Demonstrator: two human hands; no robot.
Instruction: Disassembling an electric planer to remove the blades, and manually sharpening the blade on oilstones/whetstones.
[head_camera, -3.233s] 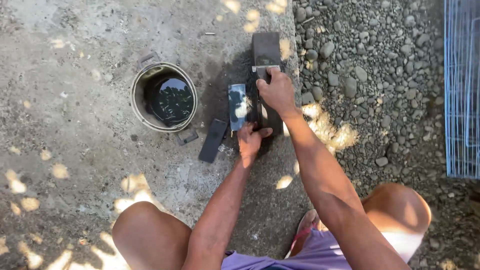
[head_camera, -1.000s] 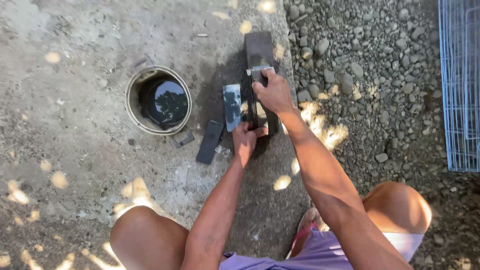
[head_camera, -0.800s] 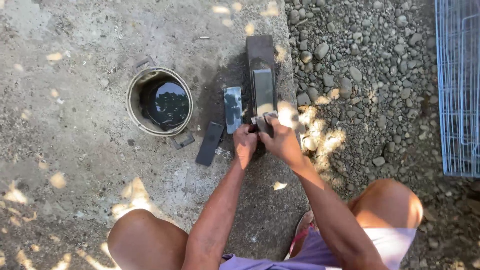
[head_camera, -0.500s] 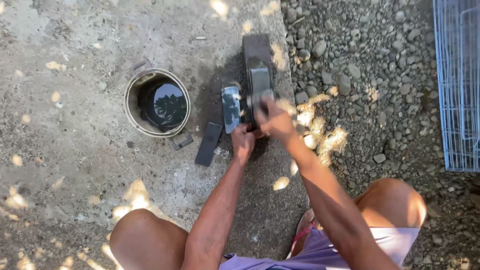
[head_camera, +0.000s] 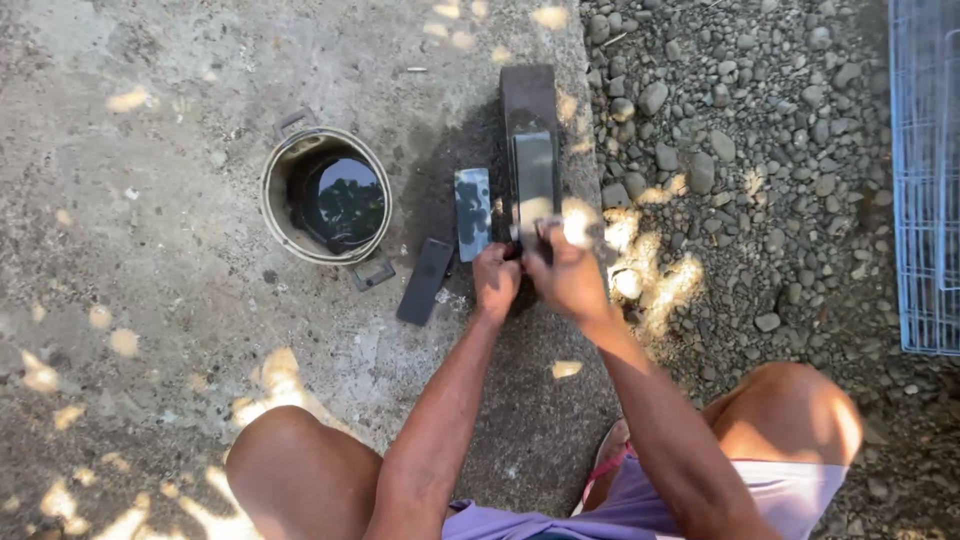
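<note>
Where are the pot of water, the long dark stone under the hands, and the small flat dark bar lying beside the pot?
pot of water (head_camera: 275, 190), head view, on its left rim.
long dark stone (head_camera: 533, 175), head view, on its upper flat face.
small flat dark bar (head_camera: 425, 282), head view, on its middle.

Long dark whetstone (head_camera: 532, 150) lies flat on concrete, upper centre of frame, running lengthwise up-frame. Near end sits under both hands; blade there blurred, barely discernible. Surface looks wet.

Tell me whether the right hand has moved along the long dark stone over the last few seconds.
Yes. The right hand has slid back toward the person, from the far part of the long dark stone to its near end, close beside the left hand.
</note>
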